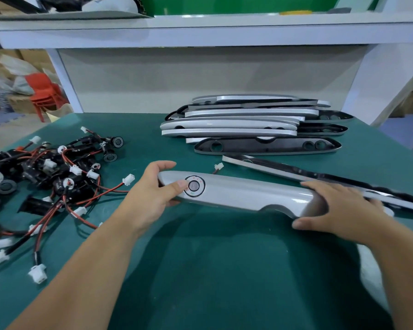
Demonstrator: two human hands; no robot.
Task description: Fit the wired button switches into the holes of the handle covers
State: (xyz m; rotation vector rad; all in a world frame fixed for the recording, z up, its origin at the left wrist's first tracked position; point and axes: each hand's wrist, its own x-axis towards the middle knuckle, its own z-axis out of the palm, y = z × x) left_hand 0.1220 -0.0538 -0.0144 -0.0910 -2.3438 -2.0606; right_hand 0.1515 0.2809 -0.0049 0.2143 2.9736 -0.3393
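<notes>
You hold the silver handle cover (pixel 248 194) crosswise over the green counter (pixel 200 270), one hand at each end. Your left hand (pixel 150 194) wraps the left tip, with its fingers (pixel 162 165) curled behind it and the thumb pressing on the round button switch (pixel 194 186) that sits in its hole. Your right hand (pixel 339 210) clasps the right end, fingers draped across the top and thumb at the near edge.

The cover looks like a light, rigid moulded shell with a glossy painted face, so expect it to be slippery and easy to scratch. Grip it by the ends and edges. Press the switch square to the hole. Its white connector (pixel 219 166) trails behind the cover, so spare the thin wires. The loose switches (pixel 57 177) lie tangled to your left, and the stack of covers (pixel 248 125) lies beyond.
</notes>
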